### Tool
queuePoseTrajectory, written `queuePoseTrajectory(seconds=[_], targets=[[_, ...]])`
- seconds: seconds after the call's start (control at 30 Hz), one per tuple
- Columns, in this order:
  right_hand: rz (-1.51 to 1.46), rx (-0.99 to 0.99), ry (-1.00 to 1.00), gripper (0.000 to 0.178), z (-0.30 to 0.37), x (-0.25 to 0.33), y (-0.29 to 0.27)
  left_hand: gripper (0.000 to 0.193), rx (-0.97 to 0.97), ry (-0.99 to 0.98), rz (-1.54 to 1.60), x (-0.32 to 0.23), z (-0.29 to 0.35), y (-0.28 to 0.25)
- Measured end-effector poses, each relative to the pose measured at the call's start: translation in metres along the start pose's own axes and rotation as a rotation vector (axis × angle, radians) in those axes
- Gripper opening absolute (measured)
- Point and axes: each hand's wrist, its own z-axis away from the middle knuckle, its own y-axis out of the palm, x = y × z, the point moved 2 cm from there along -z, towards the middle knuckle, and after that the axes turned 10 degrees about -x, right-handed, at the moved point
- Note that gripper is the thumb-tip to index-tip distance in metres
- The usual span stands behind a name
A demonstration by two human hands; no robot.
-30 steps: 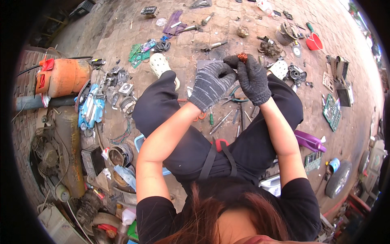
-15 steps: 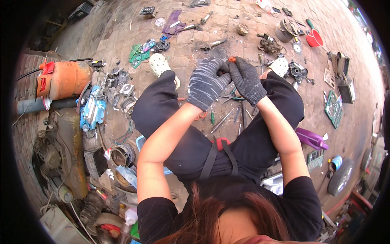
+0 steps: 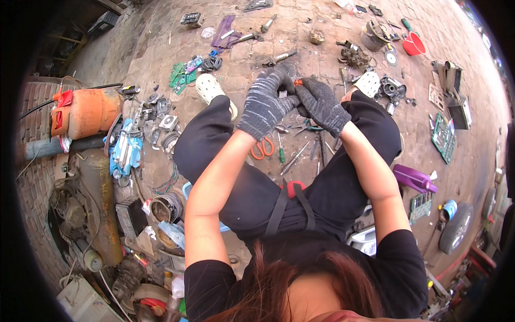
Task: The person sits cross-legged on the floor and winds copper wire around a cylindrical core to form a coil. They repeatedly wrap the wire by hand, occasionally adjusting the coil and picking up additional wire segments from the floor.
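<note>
Both my hands wear grey knitted gloves and meet in front of my knees, above the paved ground. A small orange-red piece (image 3: 298, 82) shows at the fingertips of my right hand (image 3: 324, 106), which is closed on it. My left hand (image 3: 266, 104) is curled, its thumb and fingertips reaching to the same spot, with a small gap between thumb and forefinger. Whatever lies between its fingertips is hidden. Below the hands lie orange-handled scissors (image 3: 263, 149), a green-handled screwdriver (image 3: 281, 154), and pliers (image 3: 308, 127).
Scrap metal parts (image 3: 155, 110) and an orange gas cylinder (image 3: 88, 112) stand on the left. Green circuit boards (image 3: 181, 78) lie beyond my left foot. On the right are a greasy metal part (image 3: 393, 91), a purple container (image 3: 413, 180), a red bucket (image 3: 413, 44) and a wheel (image 3: 456, 231).
My hands have shifted slightly left, and the orange-red piece with them. A gap has opened between my left thumb and forefinger. More of the orange-handled scissors shows.
</note>
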Motion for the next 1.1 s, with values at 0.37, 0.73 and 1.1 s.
queuePoseTrajectory(seconds=[0.37, 0.73, 1.1], targets=[[-0.338, 0.256, 0.158, 0.035, 0.0, 0.005, -0.007, 0.043, 0.322, -0.372, 0.623, 0.01, -0.002, -0.002], [0.156, 0.176, -0.324, 0.035, 0.002, -0.006, -0.012, 0.036, 0.301, -0.393, 0.693, 0.019, -0.001, -0.003], [-0.077, 0.232, 0.15, 0.028, 0.001, 0.026, -0.021, 0.044, 0.385, -0.491, 0.904, 0.017, -0.002, -0.01]])
